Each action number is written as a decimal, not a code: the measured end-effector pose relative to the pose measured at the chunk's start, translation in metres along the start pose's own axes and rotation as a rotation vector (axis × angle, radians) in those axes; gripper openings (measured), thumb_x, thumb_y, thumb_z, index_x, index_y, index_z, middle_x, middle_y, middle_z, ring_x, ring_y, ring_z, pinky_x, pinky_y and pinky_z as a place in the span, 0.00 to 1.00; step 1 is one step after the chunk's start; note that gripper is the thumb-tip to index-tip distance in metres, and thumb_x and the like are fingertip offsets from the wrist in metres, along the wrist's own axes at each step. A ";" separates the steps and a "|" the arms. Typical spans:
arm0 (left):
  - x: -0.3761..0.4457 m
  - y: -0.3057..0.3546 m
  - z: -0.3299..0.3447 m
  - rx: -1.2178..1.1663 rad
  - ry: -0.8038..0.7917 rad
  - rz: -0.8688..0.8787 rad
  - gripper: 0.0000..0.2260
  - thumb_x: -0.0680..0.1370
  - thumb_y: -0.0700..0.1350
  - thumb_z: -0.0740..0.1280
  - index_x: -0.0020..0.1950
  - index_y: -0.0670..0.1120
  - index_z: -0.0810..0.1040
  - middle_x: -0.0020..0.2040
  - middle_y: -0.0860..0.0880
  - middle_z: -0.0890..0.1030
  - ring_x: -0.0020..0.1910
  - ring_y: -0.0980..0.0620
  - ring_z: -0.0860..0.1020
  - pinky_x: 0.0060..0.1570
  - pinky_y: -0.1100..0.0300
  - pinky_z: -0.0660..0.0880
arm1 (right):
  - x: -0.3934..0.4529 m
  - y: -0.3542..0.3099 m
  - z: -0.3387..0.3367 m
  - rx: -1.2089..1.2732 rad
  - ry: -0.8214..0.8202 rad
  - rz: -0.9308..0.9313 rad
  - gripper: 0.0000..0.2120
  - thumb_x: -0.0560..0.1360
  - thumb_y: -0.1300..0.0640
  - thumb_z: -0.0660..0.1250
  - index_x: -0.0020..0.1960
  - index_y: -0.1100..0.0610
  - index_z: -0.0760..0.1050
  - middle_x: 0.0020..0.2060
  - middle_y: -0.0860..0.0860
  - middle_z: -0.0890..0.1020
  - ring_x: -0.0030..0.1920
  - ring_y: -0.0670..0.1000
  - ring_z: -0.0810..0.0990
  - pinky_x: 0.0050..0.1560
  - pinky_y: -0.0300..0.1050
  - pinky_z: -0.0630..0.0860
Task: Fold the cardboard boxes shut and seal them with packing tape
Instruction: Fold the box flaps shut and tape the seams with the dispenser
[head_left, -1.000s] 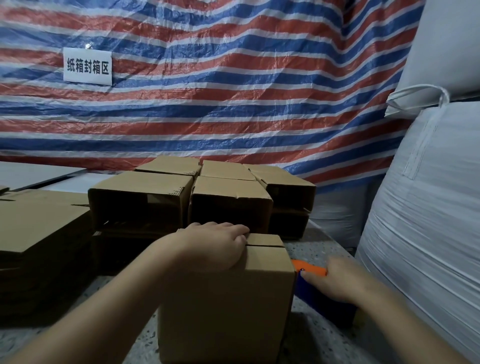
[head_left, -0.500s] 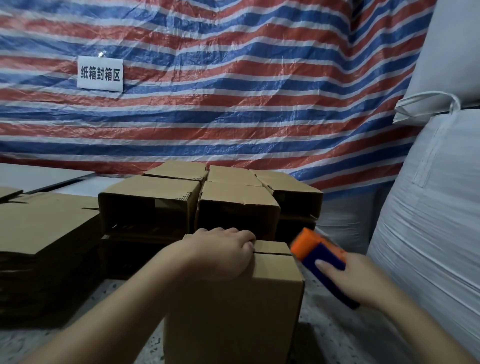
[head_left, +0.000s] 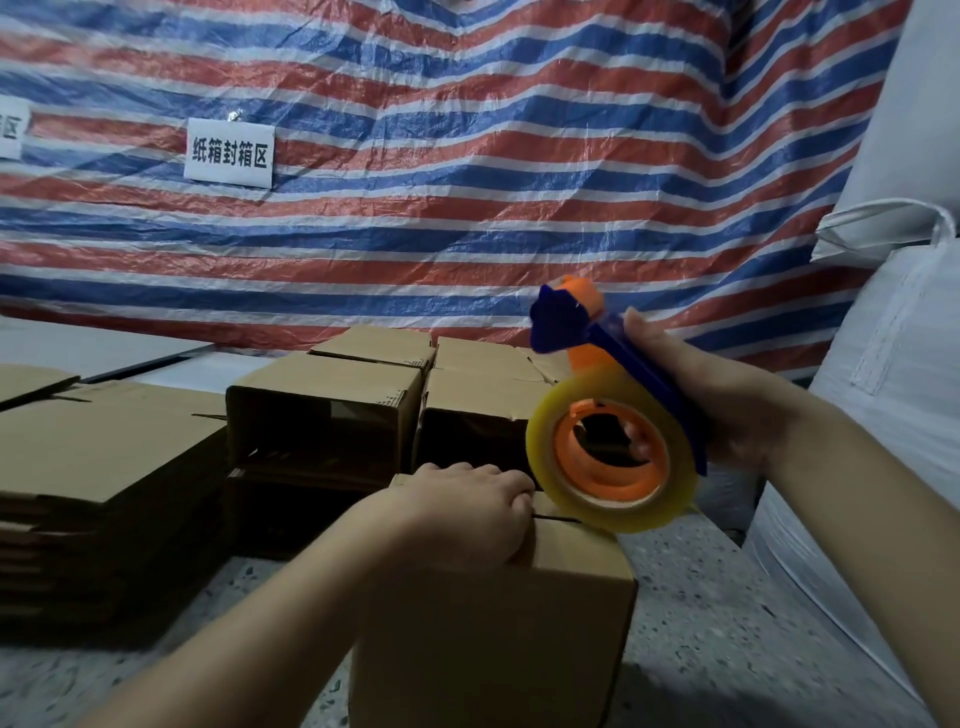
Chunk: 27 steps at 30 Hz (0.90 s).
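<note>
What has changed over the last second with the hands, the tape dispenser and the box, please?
The right hand, which was reaching for the tape dispenser down on the table beside the box, has gripped it and lifted it up above the box's right top edge. The left hand has stayed pressed on the closed flaps, and the box has not moved. The stacked boxes behind are unchanged.

Box (head_left: 498, 623) bottom cut off by lower edge; top seam under left hand (head_left: 457, 514) hidden. Right hand (head_left: 727, 410) fingers mostly behind tape dispenser (head_left: 613, 410) — only tips visible through roll core. Second sign (head_left: 10, 130) cut by left edge — unreadable.
</note>
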<state>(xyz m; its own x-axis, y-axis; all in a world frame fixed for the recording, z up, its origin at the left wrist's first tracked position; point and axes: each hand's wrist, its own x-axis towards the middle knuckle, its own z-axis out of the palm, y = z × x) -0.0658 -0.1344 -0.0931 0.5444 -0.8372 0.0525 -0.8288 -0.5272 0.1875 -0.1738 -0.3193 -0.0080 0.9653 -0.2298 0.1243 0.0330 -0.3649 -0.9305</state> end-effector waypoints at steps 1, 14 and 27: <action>0.000 0.000 0.000 0.000 0.010 0.001 0.19 0.85 0.55 0.46 0.74 0.55 0.63 0.71 0.49 0.69 0.71 0.47 0.66 0.70 0.43 0.59 | 0.003 -0.001 0.001 -0.016 -0.018 0.032 0.40 0.61 0.28 0.73 0.59 0.59 0.81 0.43 0.58 0.85 0.39 0.56 0.84 0.42 0.51 0.83; -0.014 -0.022 -0.042 -1.485 0.500 -0.280 0.31 0.81 0.64 0.50 0.42 0.42 0.81 0.34 0.46 0.84 0.33 0.50 0.81 0.37 0.58 0.75 | 0.021 -0.017 0.015 -0.237 -0.122 0.126 0.41 0.56 0.28 0.78 0.56 0.57 0.79 0.40 0.56 0.84 0.36 0.52 0.82 0.41 0.49 0.80; -0.019 -0.011 -0.041 -1.376 0.577 -0.265 0.09 0.78 0.44 0.66 0.39 0.45 0.82 0.33 0.50 0.84 0.30 0.56 0.81 0.37 0.59 0.77 | 0.024 -0.021 0.016 -0.287 -0.147 0.147 0.43 0.58 0.26 0.76 0.60 0.57 0.78 0.41 0.56 0.85 0.36 0.52 0.82 0.35 0.45 0.80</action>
<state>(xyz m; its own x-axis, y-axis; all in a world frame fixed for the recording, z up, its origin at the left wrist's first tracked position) -0.0621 -0.1069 -0.0554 0.8993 -0.4006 0.1754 -0.1167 0.1666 0.9791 -0.1471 -0.3030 0.0095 0.9819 -0.1743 -0.0741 -0.1633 -0.5813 -0.7971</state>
